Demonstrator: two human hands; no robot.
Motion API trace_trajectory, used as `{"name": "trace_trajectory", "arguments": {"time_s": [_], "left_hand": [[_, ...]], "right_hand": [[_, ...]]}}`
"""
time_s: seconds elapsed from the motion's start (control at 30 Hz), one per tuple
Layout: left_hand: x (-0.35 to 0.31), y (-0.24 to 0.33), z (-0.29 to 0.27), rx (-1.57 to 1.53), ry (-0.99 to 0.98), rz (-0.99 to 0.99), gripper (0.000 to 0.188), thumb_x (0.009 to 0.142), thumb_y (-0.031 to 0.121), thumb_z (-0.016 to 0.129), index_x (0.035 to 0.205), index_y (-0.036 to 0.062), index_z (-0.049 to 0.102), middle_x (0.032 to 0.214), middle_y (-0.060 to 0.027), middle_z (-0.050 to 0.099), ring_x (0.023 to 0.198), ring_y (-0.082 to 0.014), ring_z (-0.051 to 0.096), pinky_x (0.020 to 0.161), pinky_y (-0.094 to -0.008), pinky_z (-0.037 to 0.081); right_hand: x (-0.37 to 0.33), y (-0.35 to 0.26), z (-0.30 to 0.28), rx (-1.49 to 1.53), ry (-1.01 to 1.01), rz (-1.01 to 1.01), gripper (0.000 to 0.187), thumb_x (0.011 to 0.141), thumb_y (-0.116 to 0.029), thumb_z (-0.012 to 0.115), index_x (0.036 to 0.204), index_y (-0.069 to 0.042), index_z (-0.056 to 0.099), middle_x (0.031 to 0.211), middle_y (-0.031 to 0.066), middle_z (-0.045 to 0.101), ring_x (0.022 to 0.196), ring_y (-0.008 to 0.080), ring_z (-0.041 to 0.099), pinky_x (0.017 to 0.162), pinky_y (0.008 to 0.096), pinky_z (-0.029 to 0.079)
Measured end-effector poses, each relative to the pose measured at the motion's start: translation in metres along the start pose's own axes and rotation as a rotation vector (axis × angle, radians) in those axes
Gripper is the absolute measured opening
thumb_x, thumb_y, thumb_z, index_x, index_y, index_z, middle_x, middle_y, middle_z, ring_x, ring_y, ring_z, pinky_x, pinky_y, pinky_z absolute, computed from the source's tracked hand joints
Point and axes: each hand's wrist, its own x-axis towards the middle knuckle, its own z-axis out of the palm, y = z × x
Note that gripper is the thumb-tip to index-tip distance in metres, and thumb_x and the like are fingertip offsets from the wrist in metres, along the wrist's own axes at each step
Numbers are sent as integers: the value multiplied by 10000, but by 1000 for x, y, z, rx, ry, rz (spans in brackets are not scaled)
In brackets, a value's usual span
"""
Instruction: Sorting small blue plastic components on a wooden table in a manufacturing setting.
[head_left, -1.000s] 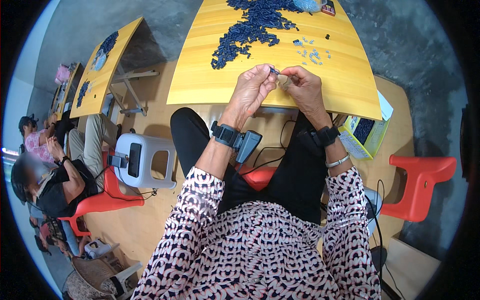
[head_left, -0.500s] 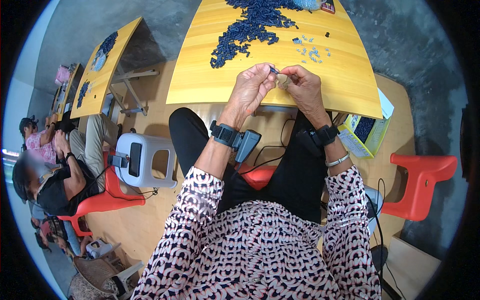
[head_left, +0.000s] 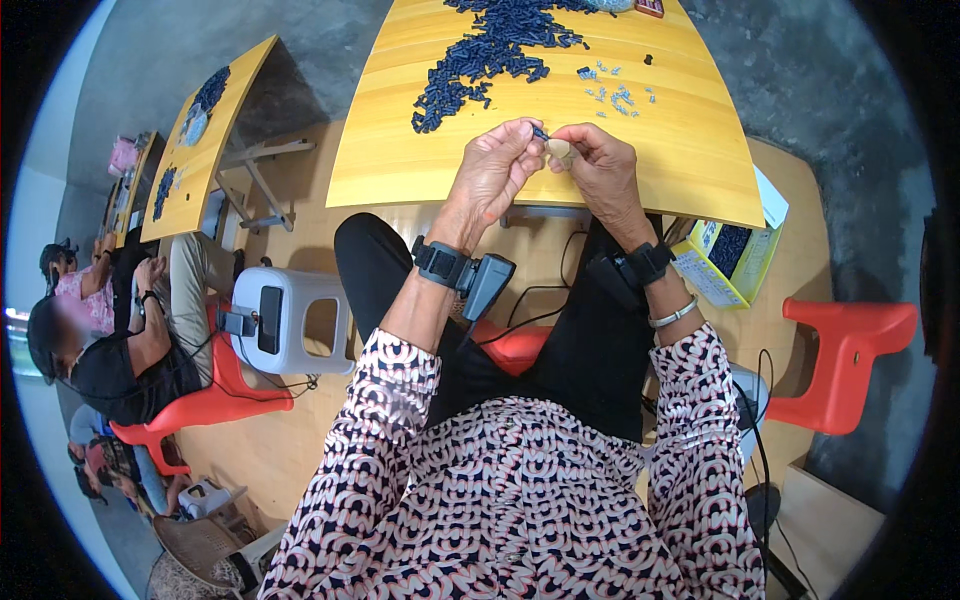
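Over the near edge of the wooden table my two hands meet, fingertips almost together. My left hand pinches a small dark blue cylindrical piece between thumb and forefinger, its end pointing to the right. My right hand is closed in a pinch beside that end; whatever lies between its fingertips is too small to make out. Beyond my hands a heap of similar dark blue pieces spreads over the tabletop. Right of the heap lie several small clear or silvery parts.
A yellow-edged box with dark pieces stands below the table's right corner. Red stools and a grey stool flank me. Cables hang at my right. At left, people sit by another table.
The view has shifted slightly. Both hands stay together in a pinch, and the dark blue piece now shows more plainly between them. A person at left has moved an arm.
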Motion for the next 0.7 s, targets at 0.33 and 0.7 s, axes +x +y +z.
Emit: {"name": "trace_trajectory", "arguments": {"time_s": [0.33,0.7], "left_hand": [[1,1,-2,30,-2,-41,155,896,121,529,946,-23,555,688,-21,509,592,-76,420,546,-183,373],[0,3,2,12,-23,-37,145,904,126,516,909,-15,549,683,-21,500,589,-78,401,537,-191,353]], "right_hand": [[-5,-14,1,-215,50,-127,140,751,45,583,882,-2,599,744,52,614,659,88,570,601,231,471],[-5,-13,4,-101,54,-160,116,764,37,615,871,0,588,757,47,617,703,83,581,615,224,470]]}}
